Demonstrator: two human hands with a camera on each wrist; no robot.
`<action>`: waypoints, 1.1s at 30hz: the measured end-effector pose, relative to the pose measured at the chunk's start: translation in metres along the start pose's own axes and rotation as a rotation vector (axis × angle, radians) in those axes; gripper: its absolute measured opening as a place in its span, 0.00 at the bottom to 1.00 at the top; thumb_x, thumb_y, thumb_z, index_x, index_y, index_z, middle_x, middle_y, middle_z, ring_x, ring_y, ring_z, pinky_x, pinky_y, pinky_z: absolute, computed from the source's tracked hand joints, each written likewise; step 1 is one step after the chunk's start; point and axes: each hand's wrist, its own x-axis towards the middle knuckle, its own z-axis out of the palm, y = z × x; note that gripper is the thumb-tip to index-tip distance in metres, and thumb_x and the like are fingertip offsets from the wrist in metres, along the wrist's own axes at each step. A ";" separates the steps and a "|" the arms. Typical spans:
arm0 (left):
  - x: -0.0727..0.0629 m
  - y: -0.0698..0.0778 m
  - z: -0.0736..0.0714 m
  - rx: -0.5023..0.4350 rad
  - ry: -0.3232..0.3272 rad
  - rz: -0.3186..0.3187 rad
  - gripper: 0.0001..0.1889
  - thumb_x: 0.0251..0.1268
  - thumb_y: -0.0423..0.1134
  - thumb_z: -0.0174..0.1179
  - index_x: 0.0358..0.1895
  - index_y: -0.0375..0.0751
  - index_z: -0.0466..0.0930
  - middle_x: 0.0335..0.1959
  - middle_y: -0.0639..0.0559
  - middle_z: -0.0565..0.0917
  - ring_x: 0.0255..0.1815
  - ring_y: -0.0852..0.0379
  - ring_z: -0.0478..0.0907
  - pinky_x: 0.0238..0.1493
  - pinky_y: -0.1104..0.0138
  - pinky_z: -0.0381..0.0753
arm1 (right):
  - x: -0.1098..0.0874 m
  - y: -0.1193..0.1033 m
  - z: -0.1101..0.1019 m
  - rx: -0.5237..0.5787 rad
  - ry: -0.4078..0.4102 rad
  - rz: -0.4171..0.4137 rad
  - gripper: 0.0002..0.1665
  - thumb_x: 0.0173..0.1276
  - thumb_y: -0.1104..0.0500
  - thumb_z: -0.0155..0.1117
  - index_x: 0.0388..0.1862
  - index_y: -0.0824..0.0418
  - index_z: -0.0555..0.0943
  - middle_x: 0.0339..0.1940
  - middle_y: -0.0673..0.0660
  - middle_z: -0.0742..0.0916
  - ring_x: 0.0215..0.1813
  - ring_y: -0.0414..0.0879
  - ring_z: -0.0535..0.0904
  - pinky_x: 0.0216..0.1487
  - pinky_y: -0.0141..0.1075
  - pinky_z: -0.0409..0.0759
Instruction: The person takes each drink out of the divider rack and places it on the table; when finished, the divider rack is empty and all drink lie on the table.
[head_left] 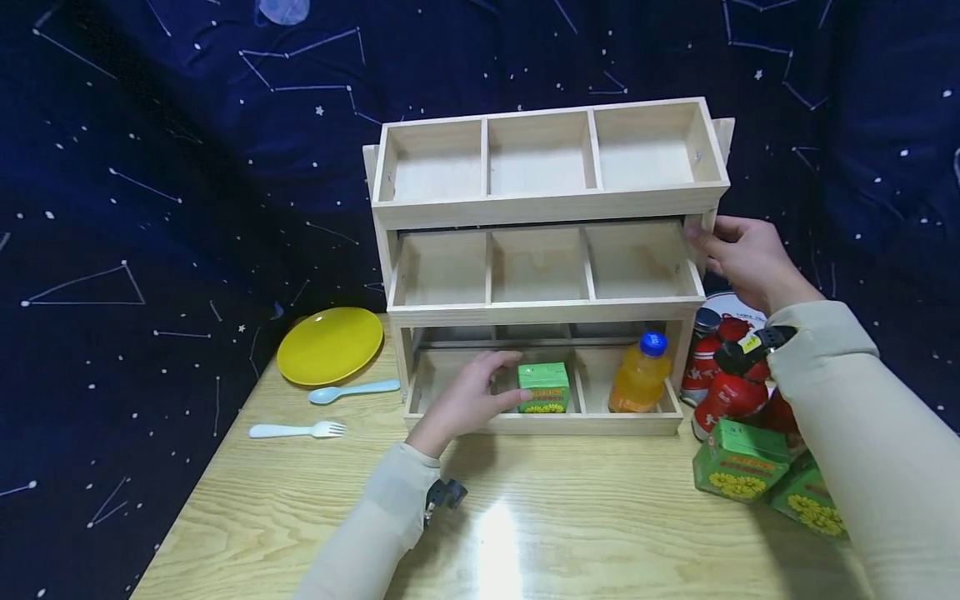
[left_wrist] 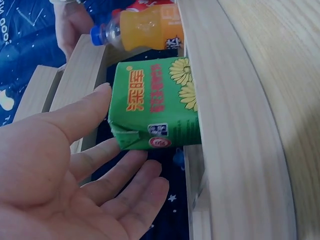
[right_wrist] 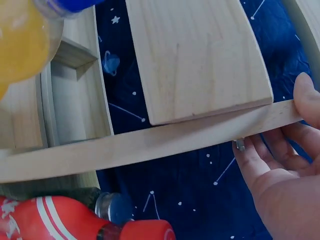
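Note:
A three-tier wooden shelf point(head_left: 546, 315) with divided trays stands on the table. In its bottom tray are a small green drink carton point(head_left: 543, 387) with yellow flowers, in the middle compartment, and an orange juice bottle point(head_left: 640, 375) with a blue cap, in the right one. My left hand point(head_left: 468, 396) is at the carton's left end, thumb and fingers spread loosely beside it; in the left wrist view the thumb tip point(left_wrist: 103, 90) is right at the carton's edge. Up at the middle tier, my right hand point(head_left: 750, 258) grips the shelf's right side post point(right_wrist: 200, 137) between thumb and fingers.
Right of the shelf, red bottles point(head_left: 727, 396) stand close together, with two more green cartons point(head_left: 741, 460) in front, under the right forearm. On the left lie a yellow plate point(head_left: 330, 346), a blue spoon point(head_left: 352, 390) and a white fork point(head_left: 296, 430). A dark starry cloth point(head_left: 187, 233) hangs behind.

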 end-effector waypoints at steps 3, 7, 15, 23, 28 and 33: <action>0.004 0.001 0.007 -0.004 -0.022 -0.018 0.33 0.62 0.48 0.69 0.69 0.44 0.70 0.57 0.47 0.78 0.56 0.46 0.76 0.55 0.59 0.78 | -0.003 0.002 -0.004 -0.027 -0.025 -0.011 0.44 0.72 0.42 0.56 0.80 0.56 0.55 0.79 0.60 0.60 0.76 0.60 0.56 0.72 0.53 0.57; 0.007 0.003 0.010 -0.030 -0.033 -0.040 0.34 0.61 0.45 0.69 0.69 0.42 0.70 0.50 0.51 0.80 0.49 0.51 0.79 0.49 0.64 0.80 | -0.002 0.001 -0.006 -0.070 -0.045 -0.020 0.43 0.73 0.43 0.55 0.80 0.56 0.53 0.79 0.60 0.60 0.76 0.62 0.56 0.72 0.54 0.57; 0.016 0.006 0.017 0.016 -0.039 -0.080 0.32 0.60 0.50 0.70 0.67 0.45 0.73 0.42 0.58 0.81 0.37 0.62 0.78 0.38 0.68 0.81 | -0.001 0.002 -0.007 -0.061 -0.055 -0.002 0.45 0.73 0.44 0.56 0.81 0.56 0.51 0.79 0.62 0.59 0.76 0.62 0.55 0.73 0.53 0.56; 0.021 0.001 0.024 0.110 0.032 -0.054 0.26 0.59 0.49 0.70 0.60 0.47 0.78 0.43 0.58 0.83 0.37 0.63 0.78 0.39 0.67 0.80 | 0.001 0.004 -0.004 -0.016 -0.063 0.013 0.45 0.72 0.45 0.55 0.81 0.54 0.51 0.79 0.60 0.58 0.77 0.60 0.55 0.73 0.52 0.56; 0.018 0.001 0.023 0.049 0.112 -0.010 0.24 0.59 0.44 0.71 0.59 0.45 0.79 0.43 0.55 0.82 0.36 0.61 0.78 0.35 0.70 0.80 | 0.002 0.003 -0.002 -0.020 -0.080 0.011 0.46 0.72 0.44 0.55 0.81 0.54 0.49 0.80 0.61 0.57 0.77 0.61 0.54 0.74 0.52 0.55; 0.013 0.013 0.015 -0.018 0.176 0.065 0.25 0.58 0.42 0.71 0.59 0.46 0.78 0.44 0.56 0.81 0.36 0.61 0.79 0.34 0.72 0.82 | -0.001 0.005 -0.007 -0.040 -0.071 0.024 0.46 0.72 0.43 0.54 0.82 0.53 0.49 0.80 0.59 0.57 0.77 0.60 0.53 0.73 0.52 0.54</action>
